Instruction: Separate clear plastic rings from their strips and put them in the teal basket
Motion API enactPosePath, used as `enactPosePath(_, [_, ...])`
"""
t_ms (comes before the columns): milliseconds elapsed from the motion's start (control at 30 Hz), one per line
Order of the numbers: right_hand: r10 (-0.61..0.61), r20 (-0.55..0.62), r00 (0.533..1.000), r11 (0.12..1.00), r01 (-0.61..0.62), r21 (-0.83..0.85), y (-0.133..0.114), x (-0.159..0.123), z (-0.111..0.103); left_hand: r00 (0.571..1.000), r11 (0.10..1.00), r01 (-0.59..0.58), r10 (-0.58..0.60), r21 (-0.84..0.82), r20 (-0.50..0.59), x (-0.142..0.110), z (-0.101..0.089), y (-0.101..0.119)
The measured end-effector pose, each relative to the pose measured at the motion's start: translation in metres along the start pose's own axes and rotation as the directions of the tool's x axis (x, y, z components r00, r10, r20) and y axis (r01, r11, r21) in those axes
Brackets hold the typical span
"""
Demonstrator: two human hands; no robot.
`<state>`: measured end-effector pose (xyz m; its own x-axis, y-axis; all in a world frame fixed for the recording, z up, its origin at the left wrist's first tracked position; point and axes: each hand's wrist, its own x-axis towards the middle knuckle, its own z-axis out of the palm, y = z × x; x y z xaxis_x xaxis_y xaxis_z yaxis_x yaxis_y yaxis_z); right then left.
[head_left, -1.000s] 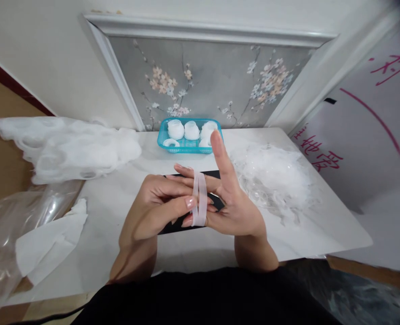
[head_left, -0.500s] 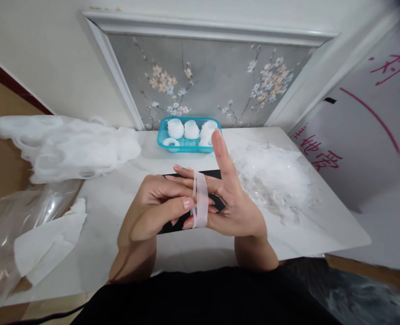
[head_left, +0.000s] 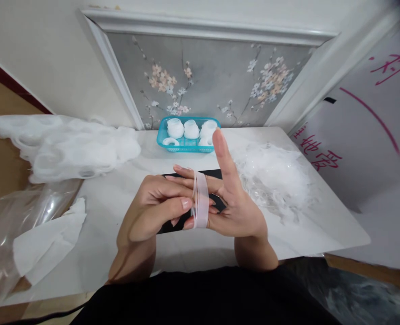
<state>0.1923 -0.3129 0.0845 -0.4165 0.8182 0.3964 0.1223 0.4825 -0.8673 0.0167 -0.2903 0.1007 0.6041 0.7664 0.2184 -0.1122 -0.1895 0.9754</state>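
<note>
A translucent white band [head_left: 202, 203], apparently stretchy, loops around fingers of my right hand [head_left: 238, 207]. One finger of that hand points straight up, while others stretch left inside the loop. My left hand [head_left: 159, 203] meets it from the left, its thumb and fingers closed at the band's left edge, where thin strands fan out. Its fingertips pass behind and through the loop, so part of the grip is hidden. Both hands are over a black flat object [head_left: 211, 173] on the white table [head_left: 193, 257].
A blue basket [head_left: 189, 148] at the back holds several rolled white bundles. Loose translucent strips [head_left: 270, 176] are heaped on the right. To the left are a large pile of white rings [head_left: 74, 149], a clear plastic bag [head_left: 0, 234] and white paper [head_left: 51, 243]. A framed floral panel [head_left: 203, 72] stands behind.
Both hands keep nearly the same pose. The band looks slightly wider, and its thin strands spread a little more beside my left thumb.
</note>
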Motion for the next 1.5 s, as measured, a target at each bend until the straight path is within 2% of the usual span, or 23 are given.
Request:
enactPosePath(167, [-0.059, 0.001, 0.998, 0.998, 0.059, 0.016, -0.0002, 0.0014, -0.0005, 1.000, 0.999, 0.029, -0.029, 0.023, -0.001, -0.0005, -0.0005, -0.0015])
enactPosePath(300, [-0.056, 0.008, 0.998, 0.998, 0.056, -0.015, -0.0001, 0.0020, -0.0008, 1.000, 0.999, 0.024, -0.024, 0.022, -0.001, -0.0001, -0.0005, -0.0018])
enactPosePath(467, [-0.091, 0.050, 0.995, 0.995, 0.089, 0.041, -0.0013, 0.0006, -0.0005, 1.000, 1.000, 0.021, -0.021, 0.003, 0.008, 0.0011, -0.0006, -0.0008])
enactPosePath(700, [-0.049, 0.062, 0.997, 0.998, 0.047, 0.041, -0.0013, -0.0006, -0.0007, 1.000, 1.000, -0.004, 0.005, -0.025, 0.023, 0.0018, -0.0006, 0.0002])
enactPosePath(833, [-0.116, 0.046, 0.992, 0.991, 0.112, 0.077, -0.0014, 0.0017, -0.0006, 0.999, 0.999, -0.012, 0.014, -0.047, 0.043, 0.0013, -0.0018, 0.0003])
enactPosePath(1000, [-0.234, 0.024, 0.972, 0.971, 0.233, 0.046, -0.0025, 0.0051, -0.0021, 0.998, 0.999, -0.032, 0.034, -0.039, 0.059, 0.0004, -0.0035, -0.0027])
enactPosePath(1200, [-0.271, -0.011, 0.962, 0.962, 0.271, 0.033, -0.0040, 0.0072, -0.0022, 0.995, 0.995, -0.078, 0.082, -0.058, 0.062, -0.0005, -0.0036, -0.0068])
enactPosePath(1367, [-0.249, -0.019, 0.968, 0.967, 0.249, 0.057, -0.0048, 0.0067, -0.0020, 0.996, 0.996, -0.075, 0.078, -0.052, 0.048, -0.0006, -0.0034, -0.0067])
enactPosePath(1500, [-0.180, -0.020, 0.983, 0.983, 0.181, 0.020, -0.0037, 0.0046, -0.0033, 0.994, 0.996, -0.080, 0.083, -0.043, 0.065, -0.0007, -0.0031, -0.0049])
